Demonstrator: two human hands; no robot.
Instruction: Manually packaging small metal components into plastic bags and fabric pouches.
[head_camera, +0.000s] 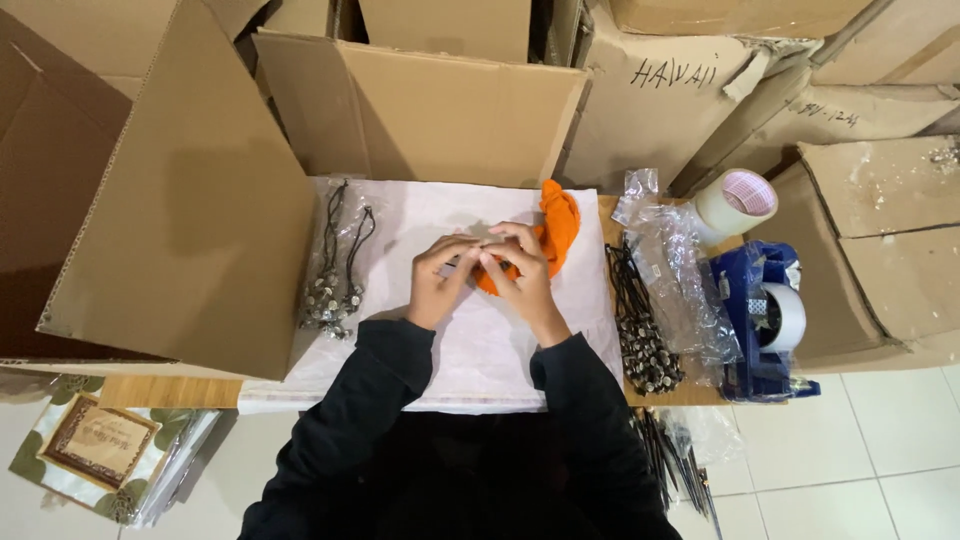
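A small wooden table (680, 392) covered by a white sheet (470, 350) stands on a pale tiled floor (860, 450), hemmed in by stacked cardboard boxes (430, 110). At the centre, the left hand (440, 280) and right hand (520, 272) meet, fingertips pressed together on something too small to make out, above an orange cloth (555, 228). Bagged beaded cords (335, 270) lie left; loose beaded cords (640, 330) and clear plastic bags (680, 270) lie right. A blue tape dispenser (765, 320) and a tape roll (738, 200) sit at the far right.
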